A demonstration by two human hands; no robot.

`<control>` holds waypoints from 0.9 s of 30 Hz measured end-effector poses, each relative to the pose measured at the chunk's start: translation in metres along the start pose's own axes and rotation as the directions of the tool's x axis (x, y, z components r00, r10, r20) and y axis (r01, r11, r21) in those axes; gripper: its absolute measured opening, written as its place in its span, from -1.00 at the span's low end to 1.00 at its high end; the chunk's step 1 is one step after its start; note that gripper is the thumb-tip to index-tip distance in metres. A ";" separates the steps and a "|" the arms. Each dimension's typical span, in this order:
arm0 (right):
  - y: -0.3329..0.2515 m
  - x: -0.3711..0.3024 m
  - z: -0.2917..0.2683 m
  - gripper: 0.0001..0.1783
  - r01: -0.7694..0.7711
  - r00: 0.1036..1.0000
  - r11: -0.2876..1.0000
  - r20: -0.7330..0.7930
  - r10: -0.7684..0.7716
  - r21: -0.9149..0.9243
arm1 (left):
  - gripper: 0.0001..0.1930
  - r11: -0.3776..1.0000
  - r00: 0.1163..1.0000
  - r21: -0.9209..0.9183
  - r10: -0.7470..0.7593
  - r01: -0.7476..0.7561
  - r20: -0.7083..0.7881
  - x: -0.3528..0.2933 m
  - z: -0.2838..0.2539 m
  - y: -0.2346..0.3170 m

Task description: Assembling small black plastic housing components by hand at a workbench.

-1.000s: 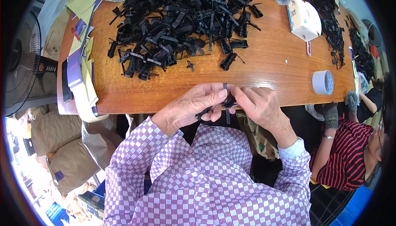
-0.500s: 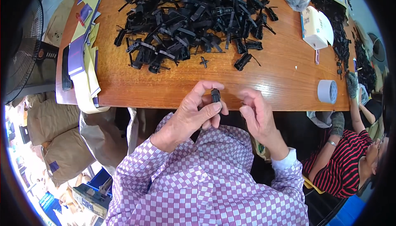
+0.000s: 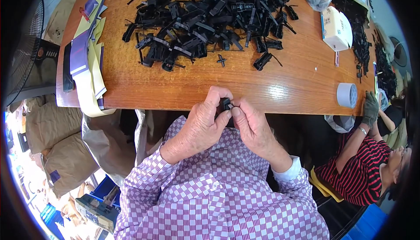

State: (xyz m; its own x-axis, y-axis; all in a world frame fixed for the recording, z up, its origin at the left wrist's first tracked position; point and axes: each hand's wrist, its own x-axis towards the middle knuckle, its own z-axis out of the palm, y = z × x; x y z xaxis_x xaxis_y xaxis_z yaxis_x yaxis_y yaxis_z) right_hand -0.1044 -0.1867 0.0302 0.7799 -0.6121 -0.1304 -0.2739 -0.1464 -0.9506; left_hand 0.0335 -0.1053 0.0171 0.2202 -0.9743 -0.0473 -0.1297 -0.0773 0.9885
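Note:
Just beyond the table's near edge, on my side, my left hand point(image 3: 199, 124) is closed round a small black plastic part point(image 3: 226, 104), thumb and curled forefinger on its sides. My right hand point(image 3: 256, 130) meets it from the right, thumb and forefinger pinched together at the part's end. A tiny pale bit shows by those fingertips; what they pinch is too small to make out. Farther up the table lies a large heap of black plastic parts point(image 3: 197, 25) with thin strap-like arms. Between heap and hands rest a small black cross-shaped piece point(image 3: 222, 60) and a single black part point(image 3: 263, 61).
On the wooden table point(image 3: 175, 93), a roll of grey tape point(image 3: 346, 95) and a white paper pack point(image 3: 336, 29) stand to the right. Paper strips point(image 3: 81, 56) line the left edge, near a fan point(image 3: 26, 56). At far right, a co-worker's gloved hand point(image 3: 371, 108) touches the table edge.
My right hand has moved left and its fingertips now touch the part in my left hand. The co-worker's gloved hands have shifted at the table's right edge. The view has shifted slightly.

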 end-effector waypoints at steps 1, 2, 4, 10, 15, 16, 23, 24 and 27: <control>-0.001 0.000 0.000 -0.85 -0.024 1.000 1.000 0.012 0.024 -0.012 | -0.69 0.999 1.000 0.038 0.005 -0.004 -0.013 0.000 0.000 0.000; -0.001 0.001 0.000 -0.88 -0.048 0.999 0.999 0.023 0.049 -0.022 | -0.69 0.999 1.000 0.041 0.003 -0.003 -0.008 -0.001 0.000 0.000; 0.001 0.001 0.002 -0.90 -0.035 0.999 0.999 0.006 0.035 -0.010 | -0.68 0.986 0.998 0.160 0.045 -0.038 -0.043 -0.001 0.001 0.002; 0.012 0.002 0.007 -0.90 0.003 0.999 0.995 -0.046 0.002 0.101 | -0.65 0.886 0.966 0.427 0.242 -0.181 -0.094 0.001 0.009 0.003; 0.015 -0.003 0.002 -0.83 -0.045 0.997 0.969 -0.055 0.060 0.244 | -0.69 0.898 0.978 0.413 0.195 -0.149 -0.071 0.008 0.012 0.014; 0.015 -0.003 -0.002 -0.80 0.012 0.996 0.967 -0.087 0.011 0.254 | -0.72 0.926 0.976 0.344 0.199 -0.156 -0.092 0.010 0.014 0.016; 0.020 -0.002 -0.015 -0.75 -0.102 0.992 0.696 0.024 0.121 0.711 | -0.78 0.418 0.960 -0.886 -0.265 0.202 0.093 0.016 0.004 0.030; 0.017 -0.003 -0.017 -0.76 -0.066 0.995 0.722 -0.009 0.100 0.689 | -0.68 0.420 0.949 -0.879 -0.299 0.227 0.102 0.015 0.004 0.029; 0.020 0.000 -0.019 -0.79 0.020 0.993 0.764 -0.099 0.057 0.645 | -0.64 0.520 0.928 -0.807 -0.361 0.281 0.090 0.013 0.007 0.029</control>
State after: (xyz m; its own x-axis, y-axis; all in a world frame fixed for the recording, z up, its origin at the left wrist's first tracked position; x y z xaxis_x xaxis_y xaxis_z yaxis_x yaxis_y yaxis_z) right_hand -0.1206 -0.2046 0.0170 0.7034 -0.6935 -0.1558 0.1694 0.3765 -0.9108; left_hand 0.0254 -0.1221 0.0442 0.1643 -0.8955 -0.4137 0.7741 -0.1429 0.6167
